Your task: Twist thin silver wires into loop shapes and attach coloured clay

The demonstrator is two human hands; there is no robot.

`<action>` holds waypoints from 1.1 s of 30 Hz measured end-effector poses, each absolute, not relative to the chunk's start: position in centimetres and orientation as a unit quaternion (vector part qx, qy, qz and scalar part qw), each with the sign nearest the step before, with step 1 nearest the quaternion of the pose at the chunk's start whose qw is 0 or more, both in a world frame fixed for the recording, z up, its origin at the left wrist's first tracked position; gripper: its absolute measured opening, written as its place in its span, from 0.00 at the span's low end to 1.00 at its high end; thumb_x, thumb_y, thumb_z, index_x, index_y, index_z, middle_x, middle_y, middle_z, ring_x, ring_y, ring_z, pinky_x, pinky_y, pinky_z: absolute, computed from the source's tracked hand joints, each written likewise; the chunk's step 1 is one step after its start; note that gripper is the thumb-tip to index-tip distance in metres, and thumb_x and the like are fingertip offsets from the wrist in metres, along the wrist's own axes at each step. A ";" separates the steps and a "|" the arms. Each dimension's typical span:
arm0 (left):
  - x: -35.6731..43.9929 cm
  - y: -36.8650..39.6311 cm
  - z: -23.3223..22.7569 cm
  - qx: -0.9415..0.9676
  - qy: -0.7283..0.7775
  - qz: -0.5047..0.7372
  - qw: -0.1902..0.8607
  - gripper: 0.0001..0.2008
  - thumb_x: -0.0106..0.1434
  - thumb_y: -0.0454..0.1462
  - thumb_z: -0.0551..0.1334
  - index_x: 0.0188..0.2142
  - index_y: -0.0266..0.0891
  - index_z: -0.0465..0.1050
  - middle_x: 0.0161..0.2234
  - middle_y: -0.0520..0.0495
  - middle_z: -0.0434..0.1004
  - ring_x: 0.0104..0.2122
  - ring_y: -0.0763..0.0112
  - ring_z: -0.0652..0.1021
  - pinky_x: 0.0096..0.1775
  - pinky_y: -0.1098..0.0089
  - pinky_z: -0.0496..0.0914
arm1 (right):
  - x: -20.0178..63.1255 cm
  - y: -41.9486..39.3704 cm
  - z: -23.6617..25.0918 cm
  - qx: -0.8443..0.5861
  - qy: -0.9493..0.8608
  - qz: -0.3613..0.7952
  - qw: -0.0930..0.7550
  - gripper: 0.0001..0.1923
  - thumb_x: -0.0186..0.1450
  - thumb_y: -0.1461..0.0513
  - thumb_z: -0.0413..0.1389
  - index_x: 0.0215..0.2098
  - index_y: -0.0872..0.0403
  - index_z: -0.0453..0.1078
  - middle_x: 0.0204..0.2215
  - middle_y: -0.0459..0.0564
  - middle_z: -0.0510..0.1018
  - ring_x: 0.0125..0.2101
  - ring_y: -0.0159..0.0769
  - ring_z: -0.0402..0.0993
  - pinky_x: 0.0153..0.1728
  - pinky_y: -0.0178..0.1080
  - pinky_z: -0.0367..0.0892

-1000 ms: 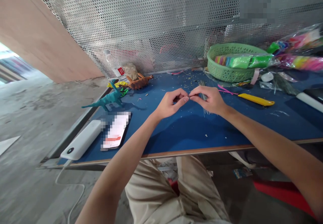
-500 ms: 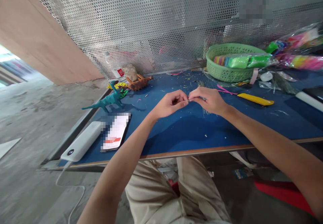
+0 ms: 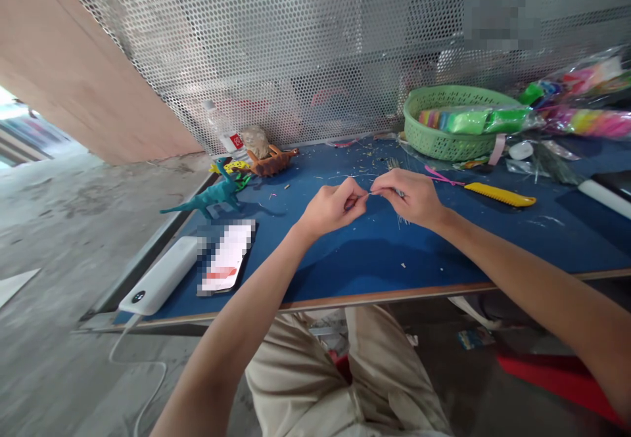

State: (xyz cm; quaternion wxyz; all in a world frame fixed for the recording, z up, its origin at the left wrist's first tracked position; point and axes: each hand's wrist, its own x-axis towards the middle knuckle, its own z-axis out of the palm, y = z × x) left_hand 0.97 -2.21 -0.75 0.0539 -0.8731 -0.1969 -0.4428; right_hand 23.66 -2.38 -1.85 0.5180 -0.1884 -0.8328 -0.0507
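Note:
My left hand (image 3: 338, 207) is closed in a pinch over the middle of the table. Close to its right, my right hand (image 3: 408, 195) pinches too, with the fingertips almost touching. Between them shows a short bit of thin wire (image 3: 369, 192), gripped from both sides; its ends are hidden by the fingers. Beneath and behind my right hand lies a bunch of thin, straight wires (image 3: 393, 163), partly covered by the hand. A yellow-handled cutter (image 3: 499, 194) and a pink plastic strip (image 3: 442, 175) rest just right of it.
Left on the blue table (image 3: 365, 266) are a teal toy dinosaur (image 3: 214, 195), a brown toy dinosaur (image 3: 274, 161), a phone (image 3: 228, 256) and a white power bank (image 3: 162, 276). A green basket (image 3: 446, 142) holds coloured packs. A perforated metal panel (image 3: 296, 49) stands behind.
My left fingers have curled in more tightly, and the hand has turned slightly at the wire. A fine line now shows on the table behind the hands. My right hand has barely shifted.

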 end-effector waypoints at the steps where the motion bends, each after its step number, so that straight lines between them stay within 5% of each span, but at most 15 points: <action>1: 1.0 -2.2 -0.8 -0.868 -0.192 -0.449 0.090 0.03 0.69 0.35 0.61 0.37 0.39 0.68 0.20 0.61 0.63 0.18 0.83 0.63 0.24 0.78 0.60 | 23.5 -2.6 -1.7 -0.191 -0.827 -0.051 0.526 0.06 0.73 0.66 0.57 0.43 0.49 0.74 0.36 0.47 0.83 0.36 0.35 0.80 0.40 0.39 0.74; 6: 1.1 -2.2 -1.1 -0.842 -0.175 -0.473 0.193 0.04 0.69 0.34 0.62 0.38 0.39 0.67 0.19 0.61 0.64 0.16 0.83 0.65 0.22 0.77 0.60 | 22.8 -3.1 -1.5 -0.196 -0.809 -0.053 0.551 0.06 0.72 0.66 0.57 0.43 0.49 0.74 0.36 0.47 0.84 0.37 0.35 0.81 0.40 0.39 0.75; 17: 2.1 -2.8 -1.5 -0.840 -0.250 -0.479 0.056 0.04 0.71 0.37 0.62 0.40 0.39 0.69 0.18 0.62 0.62 0.16 0.83 0.63 0.22 0.78 0.58 | 23.2 -2.7 -1.7 -0.203 -0.800 -0.056 0.562 0.05 0.73 0.65 0.57 0.42 0.49 0.74 0.35 0.46 0.83 0.35 0.34 0.80 0.39 0.37 0.75; 20: 2.6 -3.1 -1.4 -0.827 -0.268 -0.494 0.022 0.07 0.69 0.38 0.62 0.35 0.39 0.70 0.17 0.61 0.60 0.17 0.82 0.61 0.24 0.76 0.58 | 23.2 -2.7 -1.8 -0.199 -0.801 -0.057 0.562 0.05 0.73 0.66 0.57 0.42 0.49 0.74 0.35 0.47 0.83 0.36 0.34 0.80 0.40 0.38 0.75; 24: 2.4 -3.0 -0.3 -0.827 -0.290 -0.462 -0.139 0.16 0.68 0.42 0.63 0.26 0.38 0.72 0.17 0.58 0.59 0.18 0.80 0.59 0.24 0.74 0.56 | 23.4 -2.3 -2.3 -0.185 -0.816 -0.065 0.544 0.08 0.73 0.66 0.55 0.45 0.49 0.73 0.38 0.48 0.83 0.38 0.36 0.80 0.41 0.39 0.75; 28: 1.5 -2.4 0.8 -0.815 -0.284 -0.343 -0.370 0.19 0.69 0.48 0.62 0.31 0.36 0.80 0.19 0.55 0.66 0.20 0.78 0.64 0.24 0.74 0.58 | 23.9 -1.7 -2.6 -0.161 -0.838 -0.085 0.515 0.10 0.74 0.67 0.54 0.47 0.48 0.73 0.40 0.49 0.83 0.41 0.37 0.80 0.43 0.41 0.75; 33: 1.0 -1.8 0.8 -0.760 -0.287 -0.290 -0.506 0.20 0.69 0.49 0.63 0.34 0.34 0.82 0.22 0.49 0.75 0.24 0.76 0.73 0.27 0.75 0.65 | 24.7 -1.4 -2.1 -0.133 -0.866 -0.126 0.466 0.11 0.74 0.68 0.54 0.49 0.48 0.72 0.43 0.49 0.82 0.43 0.37 0.79 0.46 0.42 0.74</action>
